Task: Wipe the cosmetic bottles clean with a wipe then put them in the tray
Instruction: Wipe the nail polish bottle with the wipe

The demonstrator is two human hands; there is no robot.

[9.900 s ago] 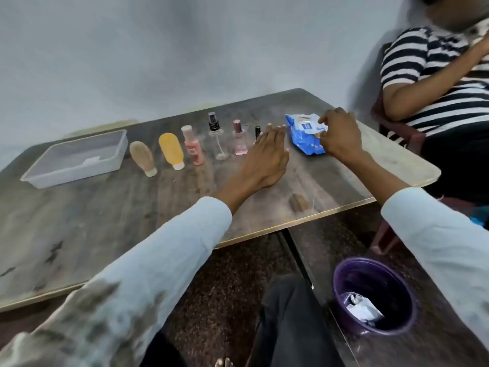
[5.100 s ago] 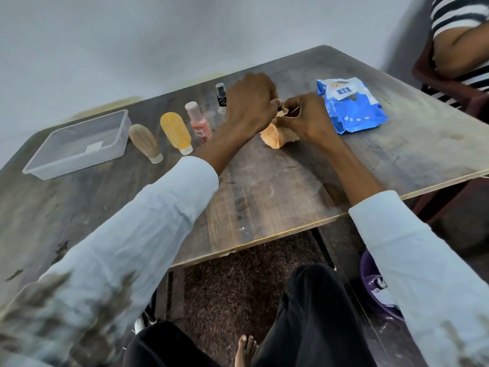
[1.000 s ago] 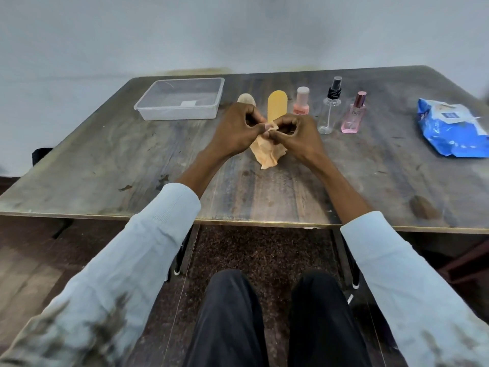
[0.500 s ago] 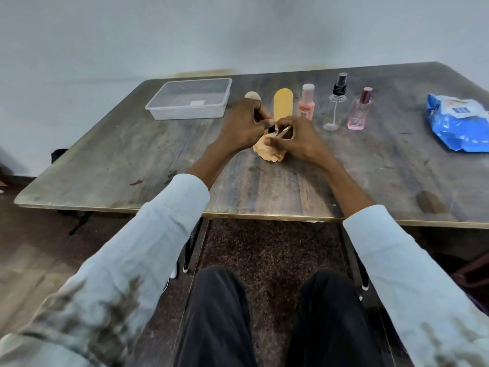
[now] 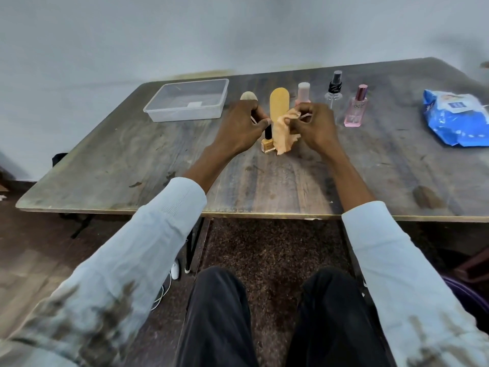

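Observation:
A small amber nail polish bottle with a black cap stands on the table. My left hand pinches its cap from above. Beside it my right hand grips a crumpled orange wipe, which hangs against the bottle's right side. Behind the hands stand a beige bottle, a yellow tube, a pink bottle, a clear spray bottle and a pink perfume bottle. The clear plastic tray lies at the far left with no bottle in it.
A blue pack of wipes lies at the table's right. The wooden table has its near edge just above my knees. A purple bin stands on the floor at the lower right.
The hands have come apart. The nail polish bottle, earlier held between them in the wipe, now stands on the table, and the wipe is in the right hand alone.

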